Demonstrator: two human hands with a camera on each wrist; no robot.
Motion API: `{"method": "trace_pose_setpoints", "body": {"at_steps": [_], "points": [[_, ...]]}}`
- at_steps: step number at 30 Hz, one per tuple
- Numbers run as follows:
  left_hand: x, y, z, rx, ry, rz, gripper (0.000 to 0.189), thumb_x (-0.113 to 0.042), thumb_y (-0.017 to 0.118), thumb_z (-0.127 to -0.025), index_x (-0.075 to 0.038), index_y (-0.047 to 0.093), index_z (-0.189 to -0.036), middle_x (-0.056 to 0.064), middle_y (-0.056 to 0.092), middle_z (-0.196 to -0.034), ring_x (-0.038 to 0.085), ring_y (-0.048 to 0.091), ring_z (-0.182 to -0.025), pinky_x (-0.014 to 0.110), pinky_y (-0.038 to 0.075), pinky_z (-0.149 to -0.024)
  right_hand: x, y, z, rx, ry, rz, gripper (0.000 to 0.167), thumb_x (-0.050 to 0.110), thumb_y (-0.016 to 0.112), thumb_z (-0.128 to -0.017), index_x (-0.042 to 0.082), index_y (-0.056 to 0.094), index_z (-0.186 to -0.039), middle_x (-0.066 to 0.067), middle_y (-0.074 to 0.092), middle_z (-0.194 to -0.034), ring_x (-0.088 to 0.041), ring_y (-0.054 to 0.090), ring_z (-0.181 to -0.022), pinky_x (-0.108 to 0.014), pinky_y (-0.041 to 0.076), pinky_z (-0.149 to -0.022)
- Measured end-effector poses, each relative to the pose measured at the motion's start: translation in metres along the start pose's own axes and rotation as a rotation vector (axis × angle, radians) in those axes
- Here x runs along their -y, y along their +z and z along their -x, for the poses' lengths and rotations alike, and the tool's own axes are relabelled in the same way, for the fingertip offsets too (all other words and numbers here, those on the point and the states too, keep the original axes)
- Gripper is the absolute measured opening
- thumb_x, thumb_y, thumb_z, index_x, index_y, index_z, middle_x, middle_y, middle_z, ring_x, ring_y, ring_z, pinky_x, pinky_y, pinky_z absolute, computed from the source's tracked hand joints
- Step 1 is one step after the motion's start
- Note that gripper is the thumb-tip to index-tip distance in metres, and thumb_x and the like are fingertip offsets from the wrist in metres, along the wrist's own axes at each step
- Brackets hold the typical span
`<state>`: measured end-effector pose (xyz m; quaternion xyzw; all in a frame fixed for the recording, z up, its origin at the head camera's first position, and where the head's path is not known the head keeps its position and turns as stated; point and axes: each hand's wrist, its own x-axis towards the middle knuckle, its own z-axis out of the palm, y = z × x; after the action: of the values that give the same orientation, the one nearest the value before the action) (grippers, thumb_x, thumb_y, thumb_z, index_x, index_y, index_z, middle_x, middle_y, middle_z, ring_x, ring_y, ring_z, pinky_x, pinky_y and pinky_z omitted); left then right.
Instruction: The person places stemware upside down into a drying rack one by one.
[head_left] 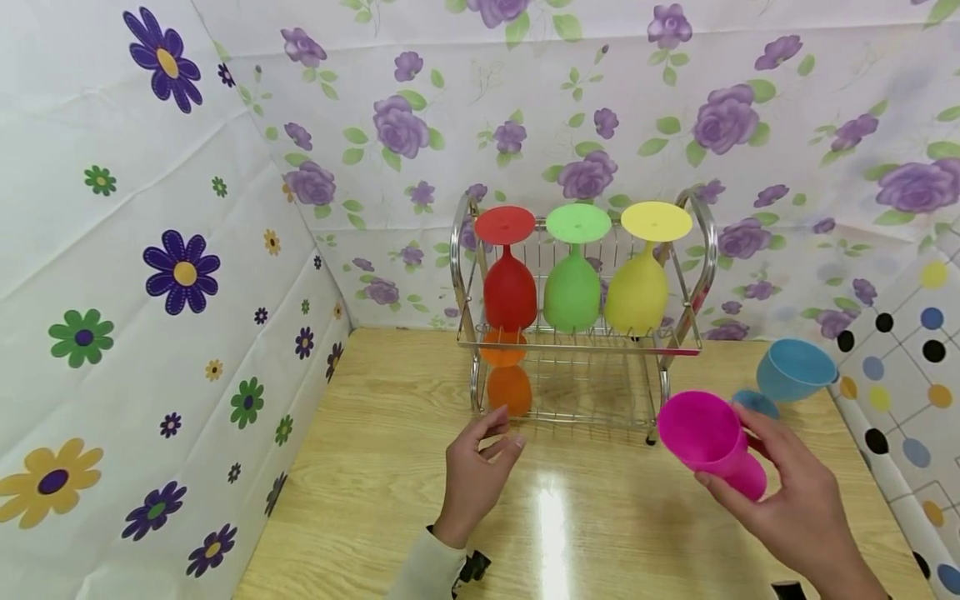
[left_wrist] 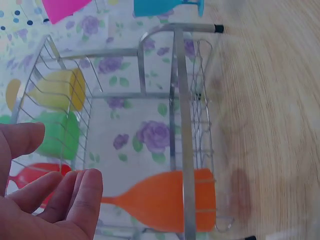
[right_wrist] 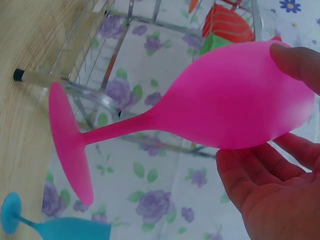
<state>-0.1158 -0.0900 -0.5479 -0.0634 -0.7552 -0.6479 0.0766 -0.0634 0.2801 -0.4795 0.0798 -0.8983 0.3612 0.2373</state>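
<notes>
My right hand (head_left: 795,492) grips a pink plastic goblet (right_wrist: 225,100) by its bowl, thumb on one side and fingers on the other. In the head view its mouth tilts up toward me, to the right of the wire dish rack (head_left: 585,417). My left hand (head_left: 480,467) holds nothing, with fingers loosely bent just before the rack's lower left corner. Close to those fingertips an orange goblet (head_left: 508,390) stands upside down on the lower shelf. Along the upper shelf, red (head_left: 510,287), green (head_left: 572,287) and yellow (head_left: 637,292) goblets stand upside down.
A blue goblet (head_left: 795,371) stands upright on the wooden table (head_left: 360,500), right of the rack. Flowered cloth (head_left: 420,167) hangs behind the rack, with another patterned cloth wall (head_left: 180,358) at the left and a dotted one (head_left: 900,392) at the right.
</notes>
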Motion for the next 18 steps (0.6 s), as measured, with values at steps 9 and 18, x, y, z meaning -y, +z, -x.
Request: {"method": "trace_pose_setpoints", "body": {"at_steps": [9,18], "points": [[-0.019,0.011,0.009,0.097,0.042,-0.016,0.048,-0.030,0.079,-0.098,-0.023,0.066,-0.144,0.003,0.067,-0.133,0.022,0.066,-0.122,0.040,0.062,-0.101,0.022,0.014,-0.005,0.104,-0.194,0.046,0.107,0.016,0.107,-0.055,0.015,0.060,-0.151,-0.006,0.065,-0.139,0.011,0.048,-0.124,0.002,0.046,-0.088],[-0.043,0.021,0.020,0.185,0.111,-0.034,0.055,-0.033,0.083,-0.095,-0.021,0.065,-0.146,0.004,0.067,-0.137,0.021,0.068,-0.123,0.030,0.062,-0.098,0.040,0.031,-0.011,0.148,-0.419,0.034,0.086,0.073,0.053,-0.095,0.006,0.062,-0.148,-0.012,0.063,-0.139,-0.024,0.063,-0.117,-0.001,0.051,-0.091]]}}
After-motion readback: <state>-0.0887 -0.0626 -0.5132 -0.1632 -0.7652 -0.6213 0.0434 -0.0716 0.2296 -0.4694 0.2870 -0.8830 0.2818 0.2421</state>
